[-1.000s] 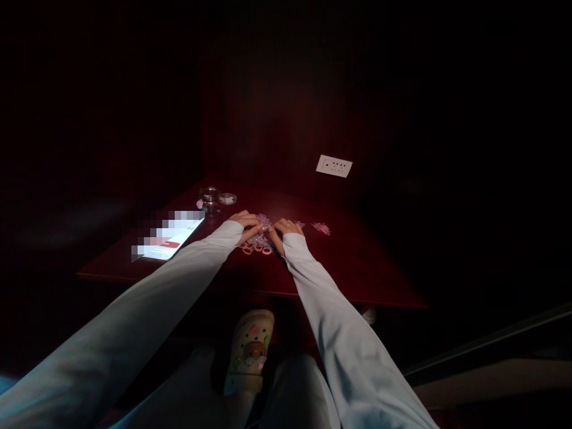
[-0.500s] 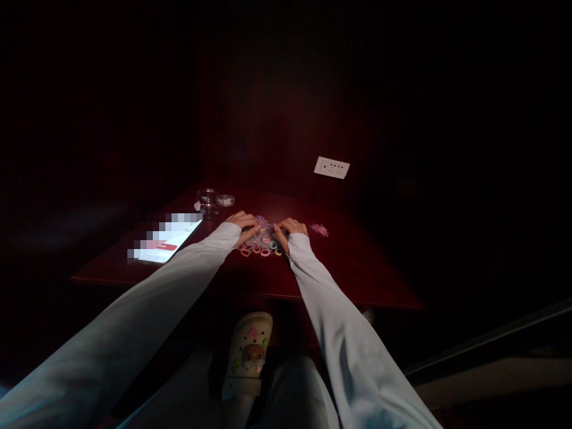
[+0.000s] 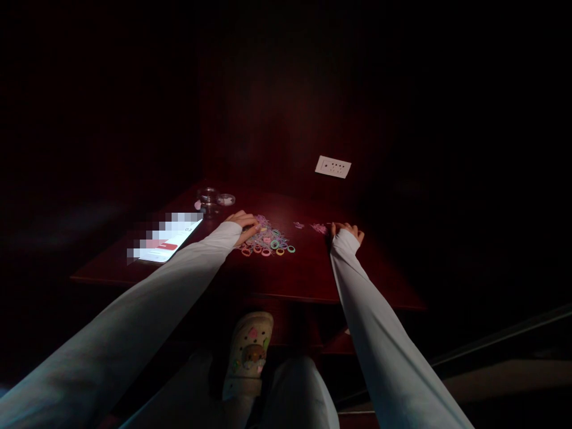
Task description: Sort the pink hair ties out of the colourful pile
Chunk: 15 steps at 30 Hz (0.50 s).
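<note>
A pile of small colourful hair ties (image 3: 267, 239) lies on the dark red table, with larger ring-shaped ones along its near edge. My left hand (image 3: 242, 223) rests at the pile's left side, fingers loosely apart and fingertips touching it. Farther right is my right hand (image 3: 347, 231), low over the table beside a small heap of pink hair ties (image 3: 319, 228). Its thumb and fingers look apart, and I see nothing held in them. A few loose hair ties (image 3: 298, 225) lie between the two heaps.
A lit phone (image 3: 170, 241) lies on the left of the table (image 3: 286, 280). Behind it stand a clear jar (image 3: 208, 202) and a round clear lid (image 3: 226, 200). A white socket plate (image 3: 333, 167) is on the back wall. Below the table edge shows a clog (image 3: 251, 345).
My right hand has moved from the large pile to the right, beyond the small pink heap. Loose hair ties now lie between the heaps. My left hand has stayed at the pile.
</note>
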Available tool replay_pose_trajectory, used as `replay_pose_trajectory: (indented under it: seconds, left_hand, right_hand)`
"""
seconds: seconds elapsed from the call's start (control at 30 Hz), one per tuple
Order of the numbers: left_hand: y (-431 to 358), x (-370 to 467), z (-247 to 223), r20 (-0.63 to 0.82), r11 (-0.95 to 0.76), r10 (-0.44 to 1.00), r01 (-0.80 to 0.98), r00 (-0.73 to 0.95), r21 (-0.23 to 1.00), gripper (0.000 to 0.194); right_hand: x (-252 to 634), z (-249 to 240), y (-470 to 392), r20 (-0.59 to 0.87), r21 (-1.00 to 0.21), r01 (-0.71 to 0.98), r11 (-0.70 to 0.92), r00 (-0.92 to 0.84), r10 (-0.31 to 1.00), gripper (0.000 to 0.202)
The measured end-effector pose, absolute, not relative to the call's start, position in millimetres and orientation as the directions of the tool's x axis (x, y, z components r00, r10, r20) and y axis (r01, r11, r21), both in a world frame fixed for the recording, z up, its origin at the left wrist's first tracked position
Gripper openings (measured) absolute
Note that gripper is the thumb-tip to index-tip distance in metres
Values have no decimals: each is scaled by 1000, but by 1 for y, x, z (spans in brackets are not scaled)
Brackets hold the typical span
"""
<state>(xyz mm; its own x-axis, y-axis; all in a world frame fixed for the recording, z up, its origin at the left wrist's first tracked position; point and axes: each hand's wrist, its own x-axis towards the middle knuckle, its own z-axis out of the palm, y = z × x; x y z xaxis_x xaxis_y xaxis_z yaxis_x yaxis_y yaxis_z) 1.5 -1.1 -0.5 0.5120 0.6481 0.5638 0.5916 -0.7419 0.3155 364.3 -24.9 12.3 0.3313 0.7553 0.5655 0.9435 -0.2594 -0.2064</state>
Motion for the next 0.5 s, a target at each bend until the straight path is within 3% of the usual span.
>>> replay_pose_trajectory:
  seconds: [0.23, 0.5]
  left_hand:
    - [-5, 0, 3, 552, -734, 659, 596, 510, 325, 37]
    - [0, 2, -3, 586, -665, 694, 685, 419, 297, 31]
  right_hand:
    - [357, 12, -26, 524, -141, 974, -176, 225, 821, 43]
    - [352, 17, -30, 534, -325, 904, -278, 418, 735, 44]
